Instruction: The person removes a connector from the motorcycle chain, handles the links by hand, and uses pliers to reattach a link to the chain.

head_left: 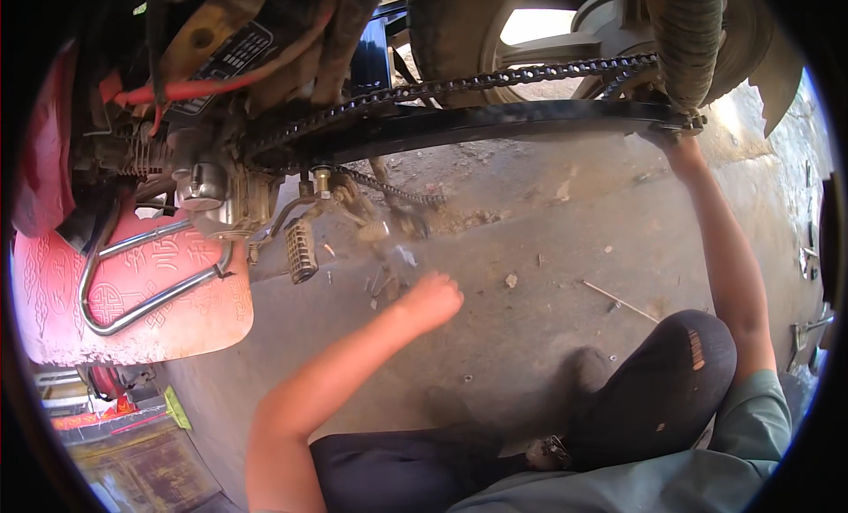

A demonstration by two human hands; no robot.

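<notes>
A motorcycle's long black swingarm [495, 123] stretches across the upper part of the head view, with its drive chain [495, 79] above it. My right hand [673, 142] reaches up to the rear end of that arm, touching or close to the axle bolt [693, 123]. Its fingers are hidden behind the metal. Over the concrete floor, apart from the bike, my left hand [433, 301] is closed in a fist. What it may hold does not show. Left of it hang a ribbed footpeg [301, 251] and a loose length of chain [389, 188].
A spoked rear wheel [548, 52] and a coiled shock spring [685, 41] stand at the top right. At left are a pink mudflap [177, 288], a chrome bar [155, 314] and the engine [231, 182]. A thin stick [620, 301] and small debris lie on the floor.
</notes>
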